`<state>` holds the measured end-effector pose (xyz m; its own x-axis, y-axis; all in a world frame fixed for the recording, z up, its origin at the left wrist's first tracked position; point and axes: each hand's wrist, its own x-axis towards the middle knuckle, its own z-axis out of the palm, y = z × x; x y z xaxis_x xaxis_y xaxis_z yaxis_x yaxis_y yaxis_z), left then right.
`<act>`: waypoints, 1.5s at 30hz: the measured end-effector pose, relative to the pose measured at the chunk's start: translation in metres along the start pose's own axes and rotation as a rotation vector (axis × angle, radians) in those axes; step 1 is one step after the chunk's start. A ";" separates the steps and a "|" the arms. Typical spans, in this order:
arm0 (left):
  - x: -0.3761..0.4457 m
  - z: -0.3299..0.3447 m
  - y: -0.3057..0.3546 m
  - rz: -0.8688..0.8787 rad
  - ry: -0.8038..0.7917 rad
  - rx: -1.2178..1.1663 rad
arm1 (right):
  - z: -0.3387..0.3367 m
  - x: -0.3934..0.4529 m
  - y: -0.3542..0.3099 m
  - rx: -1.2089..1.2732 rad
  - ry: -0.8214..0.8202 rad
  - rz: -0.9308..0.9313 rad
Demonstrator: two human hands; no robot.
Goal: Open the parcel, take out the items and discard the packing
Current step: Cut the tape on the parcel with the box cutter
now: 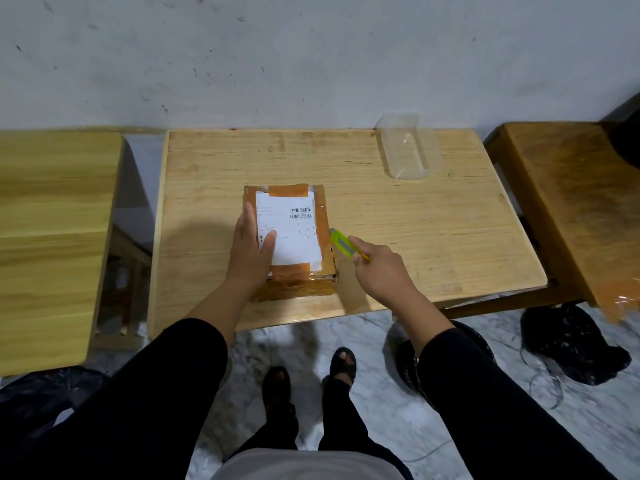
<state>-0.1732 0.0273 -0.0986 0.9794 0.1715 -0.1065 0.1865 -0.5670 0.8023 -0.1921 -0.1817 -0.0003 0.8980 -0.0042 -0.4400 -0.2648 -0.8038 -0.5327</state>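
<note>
Here, on the middle table [433, 237], I saw the parcel [294, 271] lying flat near the front edge, a brown box wrapped in brown tape, sealed on every face I could see. White label [287, 233] on top, barcodes toward its right side; print too small to read. What was inside did not show.

Left hand [250, 249] lay flat on the parcel's left part, palm down, fingers spread loosely, thumb [269, 242] over the label. It pressed rather than gripped; nothing was clamped in it.

Right hand [379, 268] was closed round a yellow-green knife [343, 244], forefinger laid along its top. The knife's front end sat just beside the parcel's right edge, about halfway along. I could not tell whether it touched the tape.

Clear tray [405, 147] stood at the far right of the table near the wall [311, 57], well apart from the parcel. I saw nothing in it.

Other notes: a second table [52, 220] to the left, a darker bench [571, 202] to the right. Black bag [571, 344] on the marble floor [467, 427] under the bench end; contents hidden. Black sleeves on both arms.
</note>
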 end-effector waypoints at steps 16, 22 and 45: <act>0.001 -0.001 0.002 -0.025 -0.014 -0.038 | -0.016 -0.018 0.016 -0.057 0.005 0.006; 0.001 -0.003 0.001 -0.021 -0.019 -0.037 | -0.017 -0.019 0.006 -0.276 -0.087 -0.341; 0.000 -0.008 0.002 -0.041 -0.073 -0.057 | -0.020 0.016 -0.018 -0.834 -0.296 -0.603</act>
<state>-0.1730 0.0326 -0.0919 0.9745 0.1330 -0.1808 0.2237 -0.5133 0.8285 -0.1661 -0.1796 0.0169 0.6496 0.5836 -0.4872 0.6183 -0.7784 -0.1081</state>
